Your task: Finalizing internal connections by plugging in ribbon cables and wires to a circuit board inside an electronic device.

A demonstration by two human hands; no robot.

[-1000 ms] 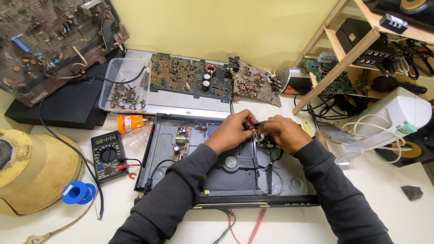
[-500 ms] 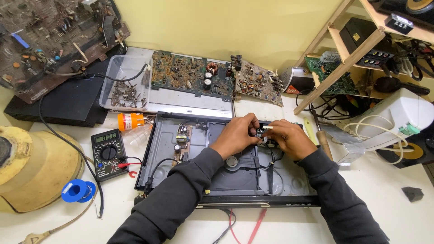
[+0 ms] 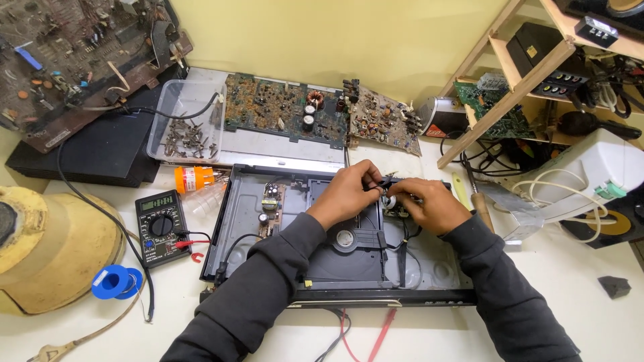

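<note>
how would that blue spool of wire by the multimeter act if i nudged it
The blue spool lies flat on its flange, so it would probably slide rather than roll. It looks small, likely light but dense if it holds solder. Its loose wire end may uncoil or snag the black cable beside it.

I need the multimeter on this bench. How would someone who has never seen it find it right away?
Start at the open black player chassis in the middle of the white table. Just left of its left edge lies the multimeter, flat on the table below an orange-capped bottle. It is the only black handheld box with a small grey screen and a round dial, with red and black leads at its right side.
</note>
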